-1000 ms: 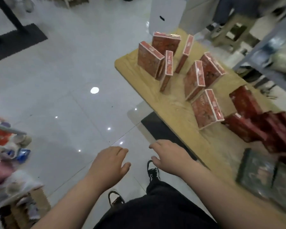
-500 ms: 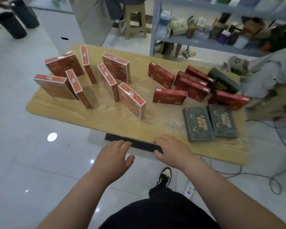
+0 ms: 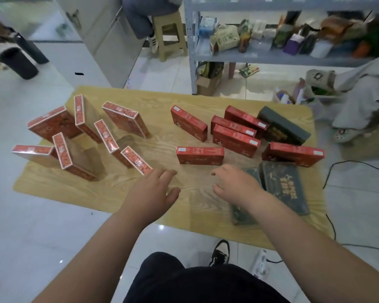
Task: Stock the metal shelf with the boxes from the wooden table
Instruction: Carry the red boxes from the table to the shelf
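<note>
While on edge across the wooden table [image 3: 195,194], red boxes [image 3: 200,155]; fingers [image 3: 165,174] slack, empty.

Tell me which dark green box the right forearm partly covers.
The left flat green box at the near edge; its right neighbour and the far green box lie clear.

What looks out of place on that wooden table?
The patterned red boxes on the left stand on edge at scattered angles, several looking tilted, rather than in a neat stack. Two dark boxes lie flat by the right hand. Nothing looks spilled or damaged.
</note>
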`<state>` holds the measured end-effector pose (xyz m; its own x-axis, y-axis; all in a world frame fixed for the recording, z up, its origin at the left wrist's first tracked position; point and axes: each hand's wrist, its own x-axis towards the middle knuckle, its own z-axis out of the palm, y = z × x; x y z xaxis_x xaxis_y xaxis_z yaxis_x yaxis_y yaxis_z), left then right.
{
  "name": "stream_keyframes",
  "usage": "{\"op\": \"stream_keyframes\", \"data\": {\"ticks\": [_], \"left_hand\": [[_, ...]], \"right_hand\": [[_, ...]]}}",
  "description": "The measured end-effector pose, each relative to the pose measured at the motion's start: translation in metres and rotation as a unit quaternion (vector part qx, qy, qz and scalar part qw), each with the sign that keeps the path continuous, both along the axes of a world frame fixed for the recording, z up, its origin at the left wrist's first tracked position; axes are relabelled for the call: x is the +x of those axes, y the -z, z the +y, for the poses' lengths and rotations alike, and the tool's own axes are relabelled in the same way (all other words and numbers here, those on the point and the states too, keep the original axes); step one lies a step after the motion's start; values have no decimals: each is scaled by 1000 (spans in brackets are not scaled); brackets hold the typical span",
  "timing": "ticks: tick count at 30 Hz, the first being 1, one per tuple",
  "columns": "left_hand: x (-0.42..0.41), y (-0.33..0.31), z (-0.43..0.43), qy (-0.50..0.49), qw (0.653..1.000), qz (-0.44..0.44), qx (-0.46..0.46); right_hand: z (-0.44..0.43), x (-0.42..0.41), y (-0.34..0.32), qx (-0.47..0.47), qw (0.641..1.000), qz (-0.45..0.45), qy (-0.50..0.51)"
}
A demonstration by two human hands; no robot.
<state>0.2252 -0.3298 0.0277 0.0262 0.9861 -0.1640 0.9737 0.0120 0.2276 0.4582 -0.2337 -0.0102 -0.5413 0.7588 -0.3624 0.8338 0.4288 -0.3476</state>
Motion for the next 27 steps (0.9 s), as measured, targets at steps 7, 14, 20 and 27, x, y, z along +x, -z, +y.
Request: {"op": "stream_keyframes", "data": {"ticks": [7, 14, 20, 27], "left_hand": [[-33, 8, 96, 2, 1000, 7, -13], [-71, 41, 209, 31, 996, 23, -81], [-83, 84, 283, 90, 991, 36, -88], [-81, 121, 323, 135, 981, 104, -96]], "right_hand": [[51, 0, 22, 12, 995, 28, 93], [85, -15, 45, -42, 977, 20, 209], [104, -30, 59, -73, 965, -21, 252], [92, -29, 71, -98, 944, 48, 311]]}}
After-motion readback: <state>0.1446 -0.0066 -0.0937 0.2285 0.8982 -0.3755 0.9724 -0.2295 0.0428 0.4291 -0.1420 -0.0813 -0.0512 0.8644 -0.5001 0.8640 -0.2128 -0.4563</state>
